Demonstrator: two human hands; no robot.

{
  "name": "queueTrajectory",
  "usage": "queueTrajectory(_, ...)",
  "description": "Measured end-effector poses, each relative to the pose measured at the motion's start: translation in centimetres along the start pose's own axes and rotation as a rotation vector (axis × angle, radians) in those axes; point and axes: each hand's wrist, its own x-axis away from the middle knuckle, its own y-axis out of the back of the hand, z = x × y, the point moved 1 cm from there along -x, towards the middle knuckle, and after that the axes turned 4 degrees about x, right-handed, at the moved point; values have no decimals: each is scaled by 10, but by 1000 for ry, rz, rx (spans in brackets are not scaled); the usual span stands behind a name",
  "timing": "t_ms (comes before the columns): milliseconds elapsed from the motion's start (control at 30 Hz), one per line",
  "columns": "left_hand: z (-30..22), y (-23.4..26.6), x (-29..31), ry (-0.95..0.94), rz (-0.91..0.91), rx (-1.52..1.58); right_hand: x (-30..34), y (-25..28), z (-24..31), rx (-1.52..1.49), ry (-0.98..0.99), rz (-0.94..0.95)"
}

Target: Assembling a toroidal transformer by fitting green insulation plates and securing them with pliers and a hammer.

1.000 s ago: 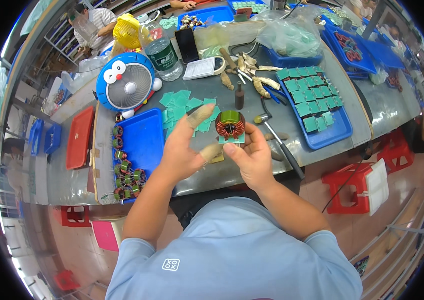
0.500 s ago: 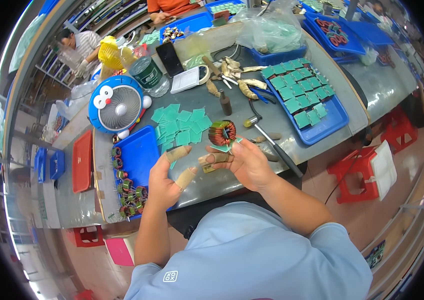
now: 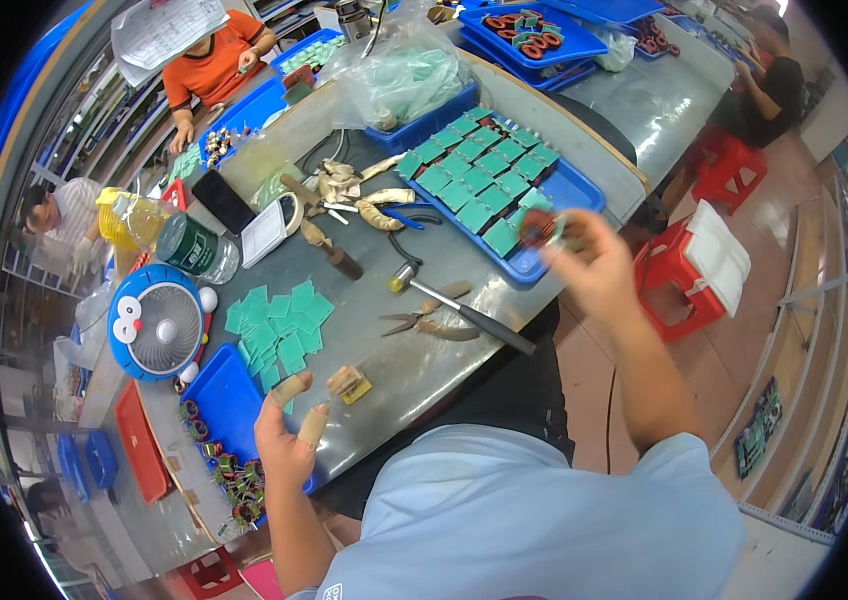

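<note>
My right hand (image 3: 596, 268) pinches a copper-wound toroidal coil (image 3: 536, 229) over the near right end of a blue tray (image 3: 576, 187). In that tray stand rows of coils topped with green square plates (image 3: 474, 205). My left hand (image 3: 284, 440) holds nothing; its thumb and forefinger, in tan finger covers, are apart. It is beside a pile of loose green plates (image 3: 279, 325) and a second blue tray (image 3: 227, 385), where several wound coils (image 3: 239, 483) lie at the near end.
On the metal bench lie a hammer (image 3: 474, 315), pliers (image 3: 434, 325) and a small wooden block (image 3: 348, 384). A blue fan (image 3: 156, 325), water bottle (image 3: 194, 248) and phone (image 3: 223, 202) are at the left. Red stools (image 3: 689, 270) stand right; a co-worker in orange (image 3: 214, 65) sits opposite.
My right hand has carried the coil rightward from between my hands to the blue tray. My left hand stays low at the left. The whole view has turned to the right.
</note>
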Motion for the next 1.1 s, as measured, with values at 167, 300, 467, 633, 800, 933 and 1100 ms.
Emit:
queueTrajectory(167, 11, -15, -4, 78, 52, 75, -75, 61, -44, 719, -71, -151)
queueTrajectory(300, -12, -19, -9, 22, 91, 11, -120, 63, -91, 799, -197, 75)
queueTrajectory(467, -12, -11, 1, 125, 79, -41, -141, 52, -105, 457, -403, 160)
queueTrajectory(633, 3, -11, 14, 109, 34, -25, -137, 53, -125, 270, -416, 15)
queueTrajectory(800, -6, -4, 13, 82, 23, -16, -132, 53, -118, 327, -320, 64)
queueTrajectory(933, -10, 37, 7, 1, 29, -285, -128, 53, -72, 677, 140, -187)
queueTrajectory(1100, 38, 173, -2, -90, -24, -916, -201, 27, -22, 730, 584, -187)
